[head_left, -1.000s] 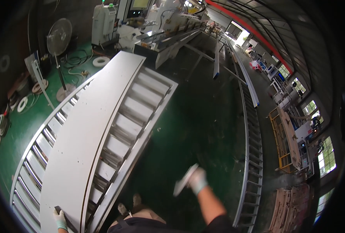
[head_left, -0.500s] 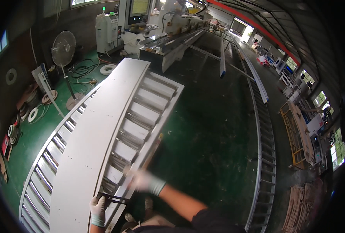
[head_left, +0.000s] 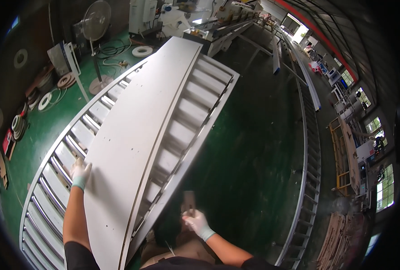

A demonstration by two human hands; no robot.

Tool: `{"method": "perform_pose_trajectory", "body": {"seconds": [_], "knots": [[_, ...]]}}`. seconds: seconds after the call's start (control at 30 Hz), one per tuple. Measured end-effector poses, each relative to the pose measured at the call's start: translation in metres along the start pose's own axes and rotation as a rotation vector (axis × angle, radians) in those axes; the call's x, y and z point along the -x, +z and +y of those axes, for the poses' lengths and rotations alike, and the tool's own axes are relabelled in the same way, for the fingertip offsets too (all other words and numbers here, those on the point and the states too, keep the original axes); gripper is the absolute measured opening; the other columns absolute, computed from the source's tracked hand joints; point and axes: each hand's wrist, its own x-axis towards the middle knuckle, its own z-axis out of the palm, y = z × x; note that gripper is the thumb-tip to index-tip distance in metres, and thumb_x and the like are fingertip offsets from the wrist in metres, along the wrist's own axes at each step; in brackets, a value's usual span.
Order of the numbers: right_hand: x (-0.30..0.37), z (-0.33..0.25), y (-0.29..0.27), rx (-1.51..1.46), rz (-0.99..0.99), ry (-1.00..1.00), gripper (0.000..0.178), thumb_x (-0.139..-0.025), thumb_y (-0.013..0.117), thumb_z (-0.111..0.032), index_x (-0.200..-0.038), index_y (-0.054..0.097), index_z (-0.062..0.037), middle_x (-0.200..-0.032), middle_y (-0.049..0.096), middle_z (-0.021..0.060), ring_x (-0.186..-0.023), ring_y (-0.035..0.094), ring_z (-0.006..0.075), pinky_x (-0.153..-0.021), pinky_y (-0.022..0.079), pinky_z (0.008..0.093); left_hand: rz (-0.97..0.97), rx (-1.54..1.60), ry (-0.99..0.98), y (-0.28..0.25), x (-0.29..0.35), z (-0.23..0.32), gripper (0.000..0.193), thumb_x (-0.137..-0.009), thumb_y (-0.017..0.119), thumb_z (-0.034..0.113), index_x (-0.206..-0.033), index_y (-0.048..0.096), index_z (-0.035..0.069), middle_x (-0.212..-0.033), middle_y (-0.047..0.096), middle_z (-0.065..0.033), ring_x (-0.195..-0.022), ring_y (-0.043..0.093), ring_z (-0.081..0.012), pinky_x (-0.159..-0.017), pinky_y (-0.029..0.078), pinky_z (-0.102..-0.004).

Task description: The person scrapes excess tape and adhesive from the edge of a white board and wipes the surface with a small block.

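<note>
A long white panel (head_left: 132,121), with small holes in its face, lies on a metal roller conveyor (head_left: 56,175). My left hand (head_left: 80,173), in a white glove with a pale green cuff, is at the panel's left edge over the rollers, fingers spread. Gloved the same way, my right hand (head_left: 196,221) is off the conveyor's right side, above my lap. Its fingers are closed round a flat grey-brown tool (head_left: 189,198) that points upward; motion blur hides its exact kind.
A standing fan (head_left: 97,20), coiled hoses and rolls of edging strip (head_left: 44,102) are at the left. Beyond the panel's far end stands a large machine (head_left: 204,33). Another roller track (head_left: 308,166) curves along the right, past which are a yellow-framed cart (head_left: 339,157) and stacked boards (head_left: 335,238).
My left hand has left the black tool near the panel's right edge and moved across to the left edge. My right hand has drawn back from the conveyor rail. The view has shifted.
</note>
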Motion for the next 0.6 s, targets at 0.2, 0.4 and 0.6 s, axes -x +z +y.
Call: {"method": "perform_pose_trajectory", "body": {"seconds": [0.2, 0.4, 0.6], "knots": [[0.054, 0.066, -0.007, -0.316, 0.373, 0.149, 0.016, -0.088, 0.070, -0.006, -0.102, 0.062, -0.0075, -0.079, 0.063, 0.0040, -0.064, 0.059, 0.0153, -0.059, 0.046, 0.0285, 0.022, -0.093, -0.201, 0.013, 0.000, 0.035, 0.077, -0.088, 0.065, 0.059, -0.141, 0.056, 0.004, -0.140, 0.057, -0.0251, -0.135, 0.049, -0.0417, -0.115, 0.038, -0.0481], [0.031, 0.065, 0.016, -0.399, 0.512, -0.027, 0.012, -0.088, 0.071, -0.003, -0.095, 0.064, -0.0089, -0.075, 0.063, 0.0022, -0.059, 0.059, 0.0137, -0.053, 0.045, 0.0272, 0.023, -0.093, -0.170, 0.022, 0.025, 0.047, 0.077, -0.088, 0.067, 0.059, -0.140, 0.057, 0.004, -0.139, 0.057, -0.0253, -0.134, 0.048, -0.0424, -0.114, 0.039, -0.0483], [-0.050, 0.005, 0.037, -0.157, 0.410, -0.414, 0.018, -0.093, 0.070, -0.010, -0.108, 0.061, -0.0069, -0.085, 0.063, 0.0022, -0.069, 0.058, 0.0133, -0.063, 0.047, 0.0287, -0.026, -0.033, -0.076, 0.019, 0.049, 0.065, 0.079, -0.088, 0.071, 0.055, -0.143, 0.054, 0.001, -0.141, 0.055, -0.0257, -0.134, 0.047, -0.0423, -0.115, 0.037, -0.0482]]}}
